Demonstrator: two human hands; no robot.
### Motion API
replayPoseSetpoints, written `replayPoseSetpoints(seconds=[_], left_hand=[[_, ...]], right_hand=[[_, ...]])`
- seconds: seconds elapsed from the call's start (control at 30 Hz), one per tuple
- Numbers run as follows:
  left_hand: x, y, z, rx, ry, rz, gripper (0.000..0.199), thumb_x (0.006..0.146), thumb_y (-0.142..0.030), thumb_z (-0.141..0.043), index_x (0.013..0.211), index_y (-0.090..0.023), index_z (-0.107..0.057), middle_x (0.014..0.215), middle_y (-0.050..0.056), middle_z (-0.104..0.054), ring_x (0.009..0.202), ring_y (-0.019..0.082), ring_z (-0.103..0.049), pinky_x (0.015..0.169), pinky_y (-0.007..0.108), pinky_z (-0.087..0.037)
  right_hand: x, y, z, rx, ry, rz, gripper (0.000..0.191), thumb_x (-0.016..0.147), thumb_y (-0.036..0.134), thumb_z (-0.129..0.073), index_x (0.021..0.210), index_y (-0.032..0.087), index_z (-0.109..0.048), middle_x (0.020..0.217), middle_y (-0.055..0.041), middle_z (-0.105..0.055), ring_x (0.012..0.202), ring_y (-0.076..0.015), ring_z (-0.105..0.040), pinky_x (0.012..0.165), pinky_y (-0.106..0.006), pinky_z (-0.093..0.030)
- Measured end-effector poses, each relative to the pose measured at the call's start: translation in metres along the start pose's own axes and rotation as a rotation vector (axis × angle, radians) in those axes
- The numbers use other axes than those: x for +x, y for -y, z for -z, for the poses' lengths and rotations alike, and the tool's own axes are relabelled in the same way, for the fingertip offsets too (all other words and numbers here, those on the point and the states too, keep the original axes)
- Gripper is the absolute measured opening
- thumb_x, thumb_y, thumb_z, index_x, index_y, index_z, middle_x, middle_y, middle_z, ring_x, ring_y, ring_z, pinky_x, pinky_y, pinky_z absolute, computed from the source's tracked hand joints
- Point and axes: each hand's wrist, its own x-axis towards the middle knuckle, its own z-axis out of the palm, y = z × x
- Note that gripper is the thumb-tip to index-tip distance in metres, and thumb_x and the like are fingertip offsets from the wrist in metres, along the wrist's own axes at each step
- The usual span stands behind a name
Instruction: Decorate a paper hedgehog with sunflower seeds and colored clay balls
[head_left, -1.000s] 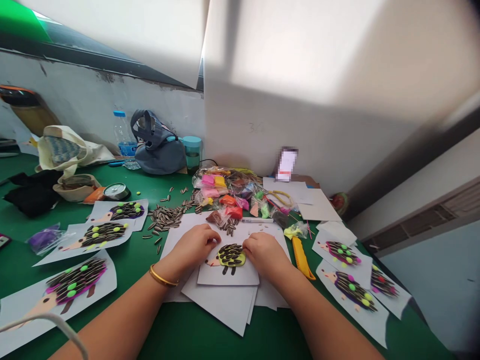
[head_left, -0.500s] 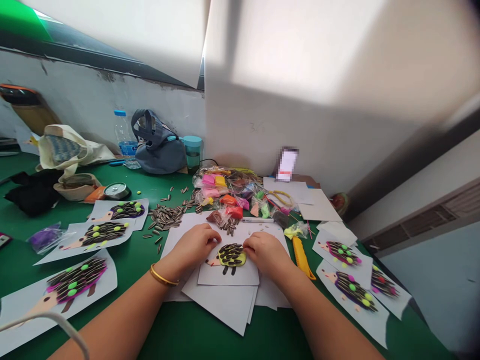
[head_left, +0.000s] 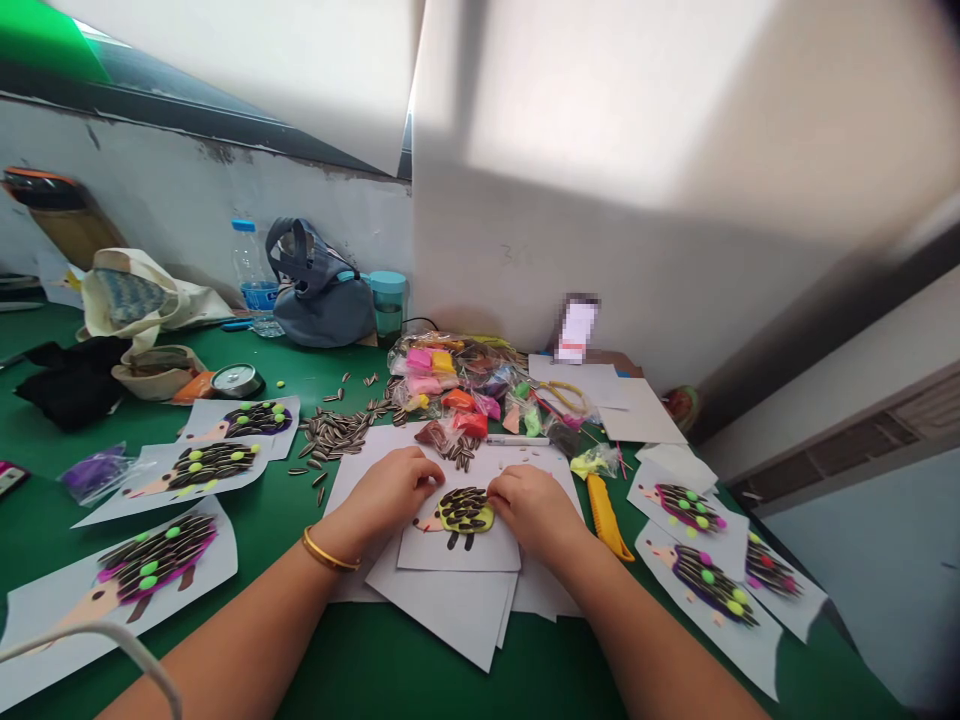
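A person worked with both bare hands over a hedgehog picture [head_left: 463, 512], its yellow-green body set with dark striped seeds, on a white sheet [head_left: 459, 557] at the centre of a green table [head_left: 390, 660]. The left hand [head_left: 399, 483], at the hedgehog's 10 o'clock, was loosely curled, thumb and forefinger drawn close above the snout; whether it pinched anything could not be told. The right hand [head_left: 531, 503], at 3 o'clock, had its fingertips bunched at the body's edge, and the fingers covered whatever may have lain between them, so a grip could not be made out. A gold bangle [head_left: 330, 556] circled the left wrist. Loose seeds [head_left: 337, 435] lay at 10 o'clock, bagged coloured clay [head_left: 459, 400] at 12. A phone [head_left: 577, 328] at 1 o'clock was blurred by pixels; a white cord [head_left: 112, 632] at 8 o'clock crossed a larger hedgehog card [head_left: 217, 545], which the frame's left edge cut off.
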Motion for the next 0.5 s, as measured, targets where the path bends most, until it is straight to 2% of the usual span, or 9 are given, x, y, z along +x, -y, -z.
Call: replayPoseSetpoints(seconds=[0.3, 0.4, 0.5], left_hand=[[0.001, 0.003, 0.0, -0.039, -0.015, 0.009, 0.025, 0.084, -0.021, -0.052, 0.094, -0.024, -0.075, 0.095, 0.005, -0.07, 0.094, 0.022, -0.062, 0.084, 0.032, -0.047], [0.004, 0.009, 0.003, -0.067, -0.115, 0.116, 0.029, 0.085, -0.021, -0.049, 0.101, -0.022, -0.073, 0.101, 0.006, -0.07, 0.094, 0.021, -0.063, 0.084, 0.031, -0.047], [0.005, 0.016, 0.007, -0.001, -0.211, 0.19, 0.027, 0.087, -0.023, -0.047, 0.097, -0.022, -0.072, 0.102, 0.006, -0.068, 0.095, 0.022, -0.062, 0.082, 0.032, -0.047]], right_hand=[[0.0, -0.001, -0.001, 0.022, -0.001, 0.003, 0.015, 0.091, 0.021, -0.057, 0.092, 0.02, -0.072, 0.092, -0.0047, -0.07, 0.091, -0.019, -0.061, 0.081, -0.029, -0.041], [-0.002, -0.005, 0.004, 0.054, -0.037, -0.019, 0.017, 0.093, 0.025, -0.055, 0.092, 0.021, -0.072, 0.092, -0.0047, -0.07, 0.091, -0.0188, -0.061, 0.081, -0.029, -0.042], [-0.002, -0.008, 0.007, 0.049, -0.081, -0.057, 0.021, 0.095, 0.025, -0.052, 0.093, 0.02, -0.072, 0.092, -0.0051, -0.07, 0.091, -0.0192, -0.061, 0.081, -0.029, -0.042]])
